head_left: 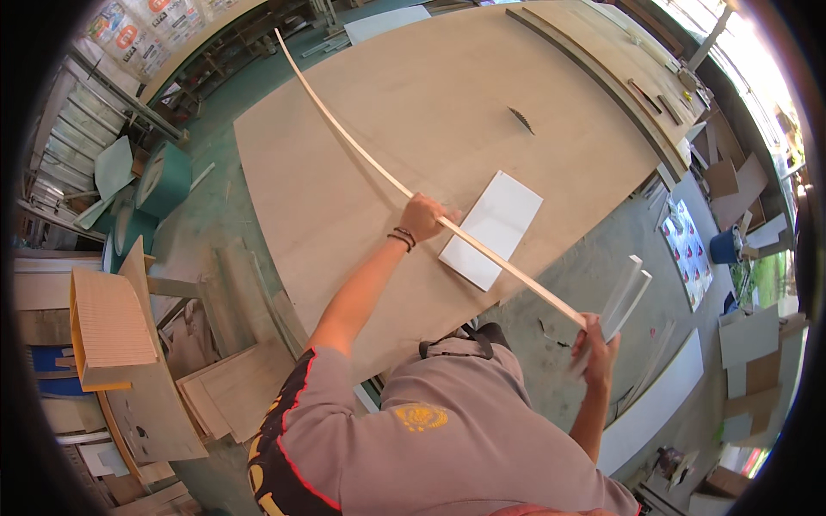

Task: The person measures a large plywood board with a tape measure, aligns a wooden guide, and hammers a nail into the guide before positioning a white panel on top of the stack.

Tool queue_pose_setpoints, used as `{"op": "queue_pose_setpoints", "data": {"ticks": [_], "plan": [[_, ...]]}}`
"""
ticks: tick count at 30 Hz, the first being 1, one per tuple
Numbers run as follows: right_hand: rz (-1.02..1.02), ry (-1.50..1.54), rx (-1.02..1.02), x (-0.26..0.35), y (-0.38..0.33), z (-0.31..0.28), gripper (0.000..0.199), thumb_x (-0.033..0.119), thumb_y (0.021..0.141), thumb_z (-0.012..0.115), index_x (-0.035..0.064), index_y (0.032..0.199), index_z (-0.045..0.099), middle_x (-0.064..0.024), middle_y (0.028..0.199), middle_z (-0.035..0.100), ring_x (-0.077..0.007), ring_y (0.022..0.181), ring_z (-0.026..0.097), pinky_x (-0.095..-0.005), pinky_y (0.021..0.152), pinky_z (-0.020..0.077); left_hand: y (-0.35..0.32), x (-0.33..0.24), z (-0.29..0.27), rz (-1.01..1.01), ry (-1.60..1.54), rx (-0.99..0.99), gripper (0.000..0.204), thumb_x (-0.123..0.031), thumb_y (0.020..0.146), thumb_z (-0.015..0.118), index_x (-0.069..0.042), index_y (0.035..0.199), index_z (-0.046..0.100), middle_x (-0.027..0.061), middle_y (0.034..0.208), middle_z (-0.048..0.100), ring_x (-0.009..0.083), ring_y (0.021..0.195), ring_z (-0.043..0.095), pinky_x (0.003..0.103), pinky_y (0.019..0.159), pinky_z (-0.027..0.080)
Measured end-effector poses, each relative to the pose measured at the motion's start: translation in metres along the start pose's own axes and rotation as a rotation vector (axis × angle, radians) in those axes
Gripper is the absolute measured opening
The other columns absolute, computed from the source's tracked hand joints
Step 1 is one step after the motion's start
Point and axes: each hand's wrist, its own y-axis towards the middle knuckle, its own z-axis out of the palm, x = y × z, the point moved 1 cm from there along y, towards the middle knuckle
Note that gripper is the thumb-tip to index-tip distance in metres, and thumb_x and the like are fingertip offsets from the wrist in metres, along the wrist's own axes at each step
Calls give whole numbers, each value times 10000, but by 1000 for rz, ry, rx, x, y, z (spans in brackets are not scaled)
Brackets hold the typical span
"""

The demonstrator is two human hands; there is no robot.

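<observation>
From my remote place I watch two bare hands with a long thin wooden strip [347, 138]. The strip lies across the view, from the far left side of the brown worktable [361, 284] to the person's right side, and its line looks curved in this wide lens. The left hand [422, 217] has its fingers closed around the strip near the middle; two dark bracelets [402, 238] are on this wrist. The right hand [596, 344] holds the near end of the strip, with the fingers narrow around it, though they are a little blurred. Pale narrow pieces [626, 297] stand up beside this hand; I cannot tell if the fingers hold them too.

Under the strip, between the two hands, I see a white rectangular panel [508, 211] on the worktable. Farther away lies a small dark curved piece [520, 120]. To the right, a blue bucket [724, 247] stands well apart.
</observation>
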Motion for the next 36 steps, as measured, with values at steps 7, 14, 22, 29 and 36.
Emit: {"op": "queue_pose_setpoints", "data": {"ticks": [7, 14, 22, 29, 36], "plan": [[-217, -1179, -252, 8, 20, -82, 239, 238, 871, 718, 3, 853, 680, -88, 648, 635, -209, 578, 630, -358, 559, 502, -50, -38, 29, 60, 126, 259, 407, -386, 897, 623, -136, 581, 677, 71, 579, 630, 256, 612, 629, 402, 735, 469], [-367, -845, 378, -40, 47, 53, 327, 286, 790, 783, -7, 822, 641, -142, 786, 654, -270, 697, 614, -404, 679, 496, -59, -190, 30, 216, -179, 275, 160, -265, 716, 690, -109, 728, 722, 99, 783, 693, 259, 872, 661, 424, 812, 497], [-100, -802, 390, -93, -16, 51, 281, 262, 738, 761, 22, 799, 630, -181, 756, 639, -319, 675, 604, -413, 665, 485, -71, -176, -9, 221, -266, 260, 463, -547, 769, 717, -84, 780, 701, 115, 796, 677, 279, 852, 656, 405, 794, 500], [18, -639, 196, -124, -97, -27, 203, 227, 770, 725, 43, 825, 658, -132, 723, 645, -247, 650, 604, -384, 660, 492, -36, -90, -29, 348, 25, 482, 623, -707, 806, 610, -102, 667, 661, 87, 627, 648, 267, 630, 657, 400, 636, 492], [327, 27, -543, -184, -103, -106, 173, 134, 827, 693, 9, 809, 576, -25, 655, 578, -141, 607, 566, -358, 568, 468, -33, -249, 46, 225, -145, 531, 593, -653, 869, 594, -115, 631, 672, 131, 612, 651, 331, 590, 662, 448, 525, 493]]}}
